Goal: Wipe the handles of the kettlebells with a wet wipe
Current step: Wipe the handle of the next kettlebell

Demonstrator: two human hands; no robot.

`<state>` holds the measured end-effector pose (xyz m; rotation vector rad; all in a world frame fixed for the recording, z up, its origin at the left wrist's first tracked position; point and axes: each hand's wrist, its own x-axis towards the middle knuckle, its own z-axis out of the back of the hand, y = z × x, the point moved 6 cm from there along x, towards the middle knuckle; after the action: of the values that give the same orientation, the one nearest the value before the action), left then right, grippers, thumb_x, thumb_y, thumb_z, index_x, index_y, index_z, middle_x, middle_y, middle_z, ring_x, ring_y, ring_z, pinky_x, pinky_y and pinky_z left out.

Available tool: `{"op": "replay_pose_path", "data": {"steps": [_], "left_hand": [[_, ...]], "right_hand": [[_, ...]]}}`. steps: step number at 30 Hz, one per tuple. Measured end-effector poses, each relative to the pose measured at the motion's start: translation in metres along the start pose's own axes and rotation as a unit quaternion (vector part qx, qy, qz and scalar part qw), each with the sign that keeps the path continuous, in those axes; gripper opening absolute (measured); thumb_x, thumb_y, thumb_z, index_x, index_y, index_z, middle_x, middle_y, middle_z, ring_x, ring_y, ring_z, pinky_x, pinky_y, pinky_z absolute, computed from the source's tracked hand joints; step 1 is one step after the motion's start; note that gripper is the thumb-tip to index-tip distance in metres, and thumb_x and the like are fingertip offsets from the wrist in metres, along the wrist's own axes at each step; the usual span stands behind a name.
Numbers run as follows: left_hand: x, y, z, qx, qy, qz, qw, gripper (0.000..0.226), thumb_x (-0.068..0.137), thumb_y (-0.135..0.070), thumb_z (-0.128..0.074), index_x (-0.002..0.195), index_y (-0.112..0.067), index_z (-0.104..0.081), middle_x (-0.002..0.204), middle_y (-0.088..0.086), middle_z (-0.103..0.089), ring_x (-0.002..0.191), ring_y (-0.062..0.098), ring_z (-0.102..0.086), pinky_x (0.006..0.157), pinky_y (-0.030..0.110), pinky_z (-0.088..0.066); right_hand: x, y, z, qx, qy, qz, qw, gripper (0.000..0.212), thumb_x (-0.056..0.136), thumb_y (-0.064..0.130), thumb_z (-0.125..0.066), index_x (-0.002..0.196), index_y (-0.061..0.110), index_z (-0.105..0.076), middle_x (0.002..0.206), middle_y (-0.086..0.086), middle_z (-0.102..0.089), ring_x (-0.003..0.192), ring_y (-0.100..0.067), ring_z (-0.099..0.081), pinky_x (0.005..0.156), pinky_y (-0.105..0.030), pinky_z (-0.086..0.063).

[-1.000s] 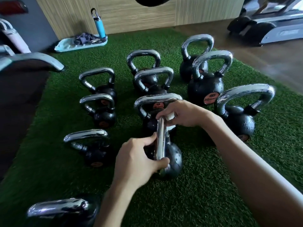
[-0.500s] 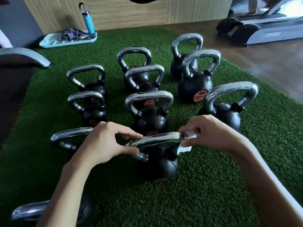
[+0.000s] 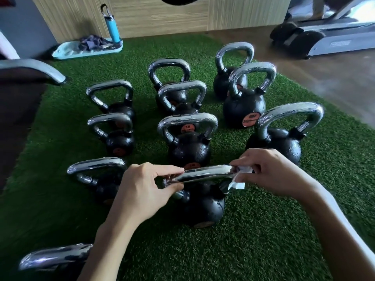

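- Seeing my left hand [image 3: 142, 189] pinch the L end of the chrome handle [image 3: 205, 173]: index finger on top, thumb under.
- My right hand [image 3: 272, 171] grips the wet wipe [image 3: 238, 184], fingers curled, pressing it on the R corner of that handle. The wipe wraps the bend & hangs a bit below.
- Handle belongs to the near kettlebell [image 3: 203, 207]: black, upright on the green turf [image 3: 263, 240], btw both hands.
- Middle kettlebell [image 3: 188, 151] stands just behind it w/ an orange label at its base.
- Bigger kettlebell [image 3: 280, 142] sits just behind my right hand, apart from it.
- More black kettlebells w/ chrome handles stand further back & to the L, approx 3 rows.
- Corner kettlebell [image 3: 54, 256] at bottom L, partly hidden by my left forearm.
- Far back: blue bottle [image 3: 112, 27] upright on a pale tray [image 3: 67, 52] w/ a dark cloth [image 3: 91, 42]; treadmill [image 3: 324, 41] top R on bare floor.
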<state>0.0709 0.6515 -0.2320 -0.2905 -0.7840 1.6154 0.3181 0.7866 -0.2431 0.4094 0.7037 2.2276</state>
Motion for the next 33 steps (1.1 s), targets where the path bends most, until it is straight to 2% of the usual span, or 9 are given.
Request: {"op": "replay_pose_path", "data": {"steps": [2, 5, 9, 13, 17, 20, 24, 29, 33], "left_hand": [[0.000, 0.001, 0.001, -0.005, 0.002, 0.017, 1.000, 0.033, 0.068, -0.043, -0.090, 0.097, -0.050, -0.078, 0.075, -0.031, -0.069, 0.043, 0.007, -0.056, 0.042, 0.010, -0.040], [0.011, 0.008, 0.003, -0.065, 0.057, 0.016, 0.996, 0.033, 0.068, -0.045, -0.089, 0.099, -0.042, -0.079, 0.087, -0.026, -0.074, 0.073, 0.007, -0.072, 0.070, 0.022, -0.058], [0.055, 0.015, 0.022, -0.147, -0.010, -0.006, 0.989, 0.034, 0.080, -0.044, -0.083, 0.101, -0.028, -0.062, 0.095, -0.007, -0.069, 0.064, 0.010, -0.060, 0.067, 0.020, -0.052], [0.121, 0.021, 0.028, 0.022, -0.044, -0.005, 0.999, 0.030, 0.084, -0.039, -0.077, 0.107, -0.038, -0.058, 0.097, -0.015, -0.058, 0.069, 0.006, -0.054, 0.065, 0.021, -0.043], [0.168, 0.026, 0.019, 0.113, 0.032, -0.005, 0.993, 0.037, 0.080, -0.045, -0.077, 0.117, -0.041, -0.072, 0.100, -0.020, -0.065, 0.079, -0.003, -0.052, 0.069, 0.020, -0.038], [0.179, 0.033, 0.012, 0.102, 0.035, 0.014, 0.994, 0.022, 0.079, -0.041, -0.083, 0.099, -0.034, -0.081, 0.101, -0.012, -0.075, 0.063, -0.008, -0.058, 0.057, 0.007, -0.036], [0.180, 0.042, 0.006, 0.094, 0.013, 0.017, 0.995, 0.021, 0.077, -0.043, -0.086, 0.096, -0.035, -0.081, 0.096, -0.013, -0.076, 0.044, -0.011, -0.050, 0.046, 0.008, -0.034], [0.181, 0.051, 0.004, 0.064, 0.010, 0.042, 0.997, 0.019, 0.077, -0.046, -0.085, 0.094, -0.038, -0.079, 0.088, -0.018, -0.075, 0.064, -0.004, -0.062, 0.059, 0.020, -0.052], [0.183, 0.057, 0.001, 0.051, 0.017, 0.058, 0.997, 0.020, 0.074, -0.052, -0.085, 0.089, -0.041, -0.079, 0.080, -0.016, -0.073, 0.050, 0.001, -0.056, 0.051, 0.021, -0.046]], "right_hand": [[0.002, 0.000, 0.000, 0.016, 0.005, -0.002, 1.000, 0.035, 0.071, 0.048, -0.081, 0.105, 0.042, -0.075, 0.082, 0.020, -0.063, 0.064, 0.000, -0.053, 0.055, -0.015, -0.038], [0.002, -0.004, 0.005, 0.025, 0.026, -0.014, 0.999, 0.035, 0.069, 0.043, -0.085, 0.102, 0.047, -0.076, 0.079, 0.022, -0.063, 0.060, -0.002, -0.050, 0.054, -0.015, -0.036], [0.019, 0.003, 0.030, 0.065, -0.059, -0.042, 0.995, 0.046, 0.069, 0.034, -0.089, 0.109, 0.048, -0.072, 0.051, 0.013, -0.050, 0.044, -0.006, -0.038, 0.046, -0.014, -0.031], [0.072, 0.030, 0.043, 0.055, -0.191, -0.039, 0.979, 0.037, 0.068, 0.034, -0.091, 0.103, 0.037, -0.078, 0.066, 0.019, -0.068, 0.053, 0.001, -0.054, 0.053, -0.009, -0.041], [0.139, 0.060, 0.030, 0.022, -0.208, 0.005, 0.978, 0.026, 0.072, 0.031, -0.088, 0.096, 0.029, -0.080, 0.087, 0.018, -0.071, 0.066, 0.011, -0.057, 0.062, -0.008, -0.044], [0.168, 0.069, 0.014, -0.061, -0.168, 0.038, 0.983, 0.022, 0.075, 0.028, -0.087, 0.096, 0.029, -0.080, 0.092, 0.011, -0.064, 0.083, -0.006, -0.061, 0.075, -0.029, -0.053], [0.179, 0.066, 0.003, -0.152, -0.073, 0.061, 0.984, 0.028, 0.080, 0.036, -0.082, 0.106, 0.028, -0.079, 0.091, 0.014, -0.060, 0.082, -0.007, -0.058, 0.072, -0.023, -0.047], [0.194, 0.073, -0.001, -0.210, 0.082, 0.118, 0.967, 0.037, 0.091, 0.033, -0.072, 0.126, 0.023, -0.070, 0.087, 0.019, -0.043, 0.088, -0.004, -0.045, 0.074, -0.011, -0.031], [0.210, 0.082, 0.004, -0.243, 0.175, 0.119, 0.947, 0.035, 0.089, 0.025, -0.075, 0.124, 0.020, -0.072, 0.110, 0.007, -0.069, 0.095, 0.001, -0.052, 0.079, -0.004, -0.036]]}}
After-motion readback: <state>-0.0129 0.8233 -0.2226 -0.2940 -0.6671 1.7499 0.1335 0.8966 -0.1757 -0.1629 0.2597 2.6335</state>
